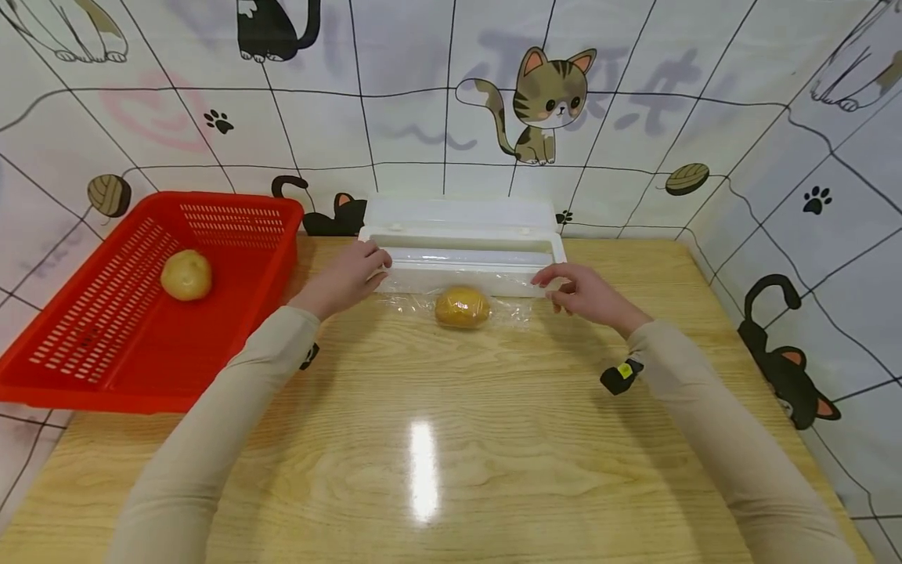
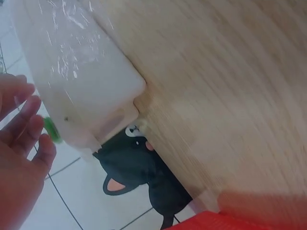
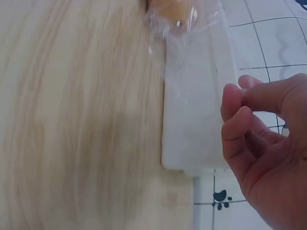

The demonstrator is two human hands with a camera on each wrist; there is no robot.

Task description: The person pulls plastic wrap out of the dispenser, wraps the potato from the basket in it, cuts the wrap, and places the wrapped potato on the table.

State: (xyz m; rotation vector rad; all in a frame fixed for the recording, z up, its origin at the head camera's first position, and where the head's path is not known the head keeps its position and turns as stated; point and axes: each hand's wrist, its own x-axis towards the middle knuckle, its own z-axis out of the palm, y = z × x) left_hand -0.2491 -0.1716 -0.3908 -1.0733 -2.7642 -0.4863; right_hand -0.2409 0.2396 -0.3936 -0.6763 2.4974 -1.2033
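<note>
In the head view a potato (image 1: 461, 308) lies on the table under clear plastic wrap (image 1: 510, 309), in front of a white plastic wrap dispenser (image 1: 458, 205) with its lid raised. My left hand (image 1: 350, 280) is at the dispenser's left front corner, its thumb and forefinger pinching the edge of the wrap. At the right front corner, my right hand (image 1: 583, 294) pinches the wrap between thumb and fingertips. The wrap runs over the dispenser's front, and its thin edge is hard to see at the fingers. A small green piece (image 2: 52, 130) shows beside the left fingers.
A red plastic basket (image 1: 151, 392) stands at the left, holding another potato (image 1: 186, 275). The wooden table (image 1: 423, 407) extends in front of the dispenser. Cat-patterned sheeting (image 1: 423, 125) rises behind and at the right.
</note>
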